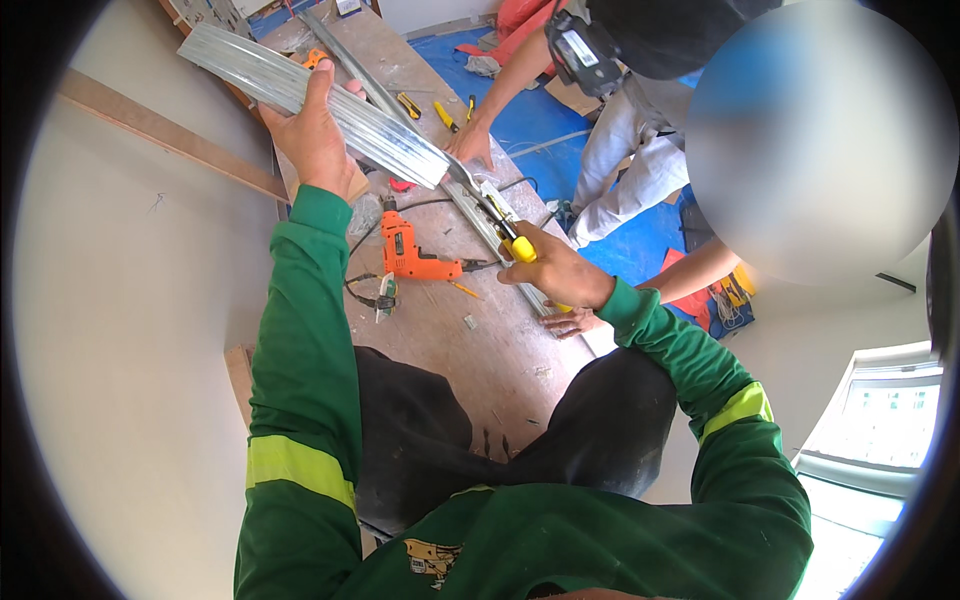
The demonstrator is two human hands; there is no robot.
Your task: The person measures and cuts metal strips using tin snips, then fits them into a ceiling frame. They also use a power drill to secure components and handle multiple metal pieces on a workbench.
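Head view (only cam). L hand (318,145) closed round a ribbed galv. metal profile (385,135), thumb on top, fingers wrapped under; piece is held up over bench (455,340), slanting from beyond its L edge in toward its R edge, lower end nr the snips. R hand (562,272) gripping yellow-handled snips (522,249) nr bench R edge, blades pointing to far end, over a metal rail (475,217) lying along that edge. Can't tell if blades touch metal.

Co-worker, R side of bench: one hand (472,147) at R edge by rail's far end, other hand (573,322) on rail's nr end, just below wearer's R hand. Grip of both unclear.

Also on bench: orange drill (415,252), approx. mid-width, bit end twd far end; pencil (465,290) just beside its handle, on nr side. Yellow knife (408,106) farther up, twd R edge. Blue sheet (645,245) on floor past R edge.
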